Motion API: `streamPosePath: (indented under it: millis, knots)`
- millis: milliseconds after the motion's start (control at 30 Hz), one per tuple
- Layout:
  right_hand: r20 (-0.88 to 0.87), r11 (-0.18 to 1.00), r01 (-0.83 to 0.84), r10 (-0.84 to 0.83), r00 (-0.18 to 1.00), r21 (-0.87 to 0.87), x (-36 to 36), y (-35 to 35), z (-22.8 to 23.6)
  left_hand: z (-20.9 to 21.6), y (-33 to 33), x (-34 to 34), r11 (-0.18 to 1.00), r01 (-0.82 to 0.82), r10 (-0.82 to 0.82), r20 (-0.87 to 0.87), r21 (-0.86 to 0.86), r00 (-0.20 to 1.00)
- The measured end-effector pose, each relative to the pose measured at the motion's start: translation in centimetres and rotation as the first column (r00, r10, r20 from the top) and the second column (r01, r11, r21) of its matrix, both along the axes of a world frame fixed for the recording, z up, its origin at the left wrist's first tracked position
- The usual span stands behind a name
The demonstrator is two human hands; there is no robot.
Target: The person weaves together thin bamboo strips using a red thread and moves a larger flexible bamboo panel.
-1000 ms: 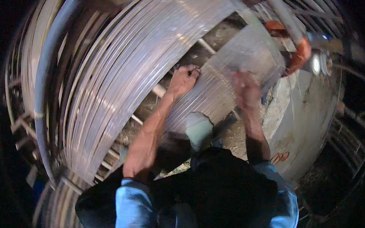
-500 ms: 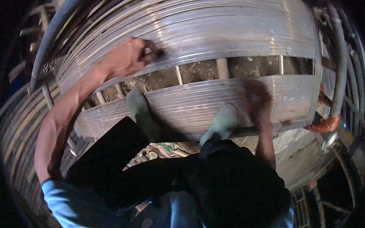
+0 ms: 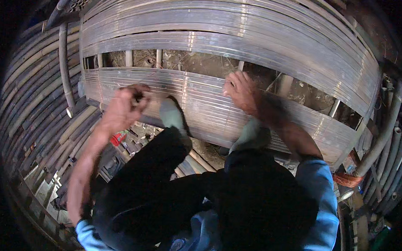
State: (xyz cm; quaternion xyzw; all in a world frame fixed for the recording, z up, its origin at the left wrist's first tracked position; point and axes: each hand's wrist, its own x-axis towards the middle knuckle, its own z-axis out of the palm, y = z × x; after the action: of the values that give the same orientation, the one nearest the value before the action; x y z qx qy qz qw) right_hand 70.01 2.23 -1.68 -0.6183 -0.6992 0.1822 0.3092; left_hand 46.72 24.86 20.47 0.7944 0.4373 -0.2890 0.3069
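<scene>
Before me lies a slatted bamboo platform [image 3: 206,88], its split strips running crosswise, with a long gap between the near band and the wider far panel [image 3: 283,44]. My left hand [image 3: 126,106] hovers by the left part of the near band, thumb and fingers curled together. At the gap's near edge, right of the middle, my right hand [image 3: 242,92] is closed, fingers bent. Whatever either hand pinches is too small to make out. Fine reddish lines, perhaps thread, cross the near slats. My feet in pale green socks [image 3: 171,113] rest on the near band, between my hands.
Stacked bamboo poles [image 3: 38,89] fill the left side, and more poles [image 3: 386,154] stand at the right. Cross poles [image 3: 159,58] and soil show through the gap. An orange bundle [image 3: 347,179] hangs at the right corner. A red object [image 3: 117,138] lies below the left forearm.
The view has turned. My left hand has come back from the far panel to the near band. My right hand has moved forward to the gap's edge and is less blurred.
</scene>
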Motion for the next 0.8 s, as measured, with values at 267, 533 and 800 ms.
streamPosePath:
  millis: [267, 533, 800]
  knots:
    - [-0.181, 0.988, 0.130, -0.142, 0.973, -0.080, -1.1, 0.4, 1.9, -10.9, -10.3, 3.4, 0.950, 0.176, -0.286, 0.494, 0.258, 0.821]
    - [-0.220, 0.965, 0.232, -0.254, 0.942, -0.122, -2.8, -1.4, 3.1, -11.1, -9.4, 2.7, 0.922, 0.066, 0.097, 0.393, -0.381, 0.914]
    - [0.003, 0.994, 0.111, -0.111, 0.994, -0.003, -3.4, -0.9, 3.7, -14.0, -8.9, -2.3, 0.996, 0.019, 0.033, 0.593, -0.082, 0.804]
